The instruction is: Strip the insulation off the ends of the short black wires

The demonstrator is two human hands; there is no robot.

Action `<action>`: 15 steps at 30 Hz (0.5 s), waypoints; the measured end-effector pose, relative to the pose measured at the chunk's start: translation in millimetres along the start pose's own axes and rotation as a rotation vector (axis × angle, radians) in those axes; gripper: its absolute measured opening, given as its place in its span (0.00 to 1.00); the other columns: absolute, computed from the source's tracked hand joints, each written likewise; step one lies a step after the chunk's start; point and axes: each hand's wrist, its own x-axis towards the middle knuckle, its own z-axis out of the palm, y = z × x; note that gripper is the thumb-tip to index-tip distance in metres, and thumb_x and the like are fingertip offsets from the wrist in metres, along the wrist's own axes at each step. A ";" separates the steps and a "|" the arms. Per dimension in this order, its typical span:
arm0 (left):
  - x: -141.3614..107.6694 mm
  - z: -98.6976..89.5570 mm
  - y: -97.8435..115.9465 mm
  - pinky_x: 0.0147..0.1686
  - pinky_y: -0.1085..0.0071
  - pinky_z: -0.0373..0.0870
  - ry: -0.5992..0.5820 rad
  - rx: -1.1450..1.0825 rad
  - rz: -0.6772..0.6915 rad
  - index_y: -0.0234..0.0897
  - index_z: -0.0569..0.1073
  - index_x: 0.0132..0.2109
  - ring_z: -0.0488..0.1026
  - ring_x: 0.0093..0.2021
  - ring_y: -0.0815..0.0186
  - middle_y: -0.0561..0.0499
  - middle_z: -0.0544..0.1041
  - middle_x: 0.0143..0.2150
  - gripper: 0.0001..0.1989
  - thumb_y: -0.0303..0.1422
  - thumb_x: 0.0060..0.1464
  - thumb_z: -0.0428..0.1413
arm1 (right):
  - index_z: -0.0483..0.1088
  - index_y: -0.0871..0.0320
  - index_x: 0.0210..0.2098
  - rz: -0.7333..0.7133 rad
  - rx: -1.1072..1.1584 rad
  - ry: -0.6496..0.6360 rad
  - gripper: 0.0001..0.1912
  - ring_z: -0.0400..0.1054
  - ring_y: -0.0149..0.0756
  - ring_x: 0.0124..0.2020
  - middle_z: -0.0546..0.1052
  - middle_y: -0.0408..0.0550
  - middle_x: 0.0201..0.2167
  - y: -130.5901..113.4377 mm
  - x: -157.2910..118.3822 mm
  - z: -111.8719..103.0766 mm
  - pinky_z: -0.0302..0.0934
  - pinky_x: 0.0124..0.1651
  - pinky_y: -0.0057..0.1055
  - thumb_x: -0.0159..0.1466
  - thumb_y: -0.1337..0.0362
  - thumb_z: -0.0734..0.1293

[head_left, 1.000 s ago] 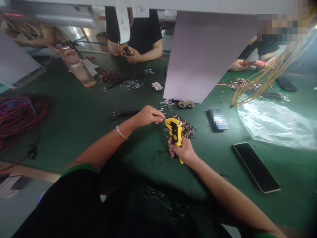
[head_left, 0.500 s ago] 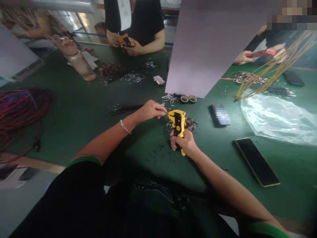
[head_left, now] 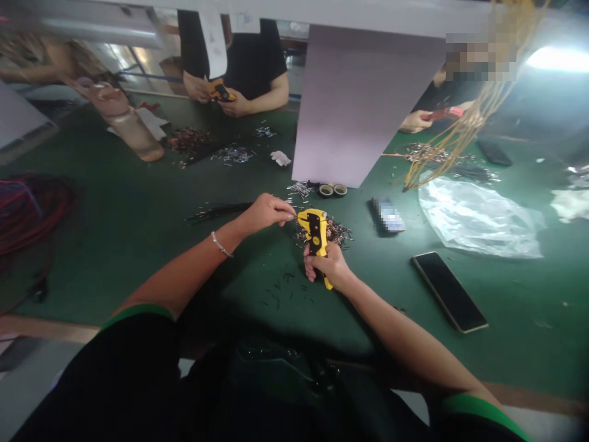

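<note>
My right hand [head_left: 326,263] is wrapped around the handles of a yellow and black wire stripper [head_left: 316,230], which stands with its jaws up and to the left. My left hand [head_left: 269,212] is closed in a pinch at those jaws, holding the end of a thin wire that barely shows between fingertips and tool. Behind the left wrist lie several black wires [head_left: 214,212]. Under and behind the stripper spreads a pile of short wire pieces [head_left: 338,233] with copper-coloured ends. Small black offcuts [head_left: 288,279] are scattered on the green table in front of my hands.
Silvery terminals [head_left: 300,188] and two tape rolls [head_left: 332,190] lie beyond my hands, before a pale upright panel [head_left: 345,104]. To the right are a phone [head_left: 448,291], a clear plastic bag [head_left: 478,215] and yellow wires [head_left: 442,150]. Co-workers with tools sit across; a bottle [head_left: 138,132] leans left.
The whole view has shifted, so the table things appear further left and some slightly lower. My hands and the wire stripper keep the same position relative to each other.
</note>
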 end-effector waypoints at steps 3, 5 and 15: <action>-0.9 -1.4 1.3 0.27 0.74 0.63 -0.015 -0.004 0.018 0.33 0.82 0.35 0.68 0.23 0.73 0.52 0.75 0.20 0.09 0.33 0.50 0.60 | 0.63 0.57 0.30 -0.009 -0.008 0.014 0.11 0.60 0.27 0.11 0.67 0.33 0.11 2.2 0.1 -0.7 0.61 0.15 0.28 0.49 0.67 0.69; -1.2 -2.4 2.1 0.28 0.75 0.63 -0.034 -0.001 0.016 0.33 0.82 0.35 0.68 0.22 0.73 0.53 0.75 0.19 0.09 0.33 0.50 0.59 | 0.63 0.57 0.30 -0.016 -0.011 0.021 0.11 0.59 0.27 0.10 0.67 0.33 0.11 4.7 1.1 -0.8 0.60 0.15 0.27 0.49 0.66 0.69; -3.0 -5.0 7.2 0.28 0.75 0.63 -0.040 -0.037 -0.040 0.33 0.82 0.34 0.68 0.22 0.72 0.53 0.74 0.19 0.09 0.33 0.49 0.59 | 0.63 0.57 0.29 -0.020 -0.023 0.026 0.10 0.58 0.25 0.11 0.66 0.32 0.12 4.7 2.0 4.3 0.58 0.15 0.25 0.48 0.67 0.67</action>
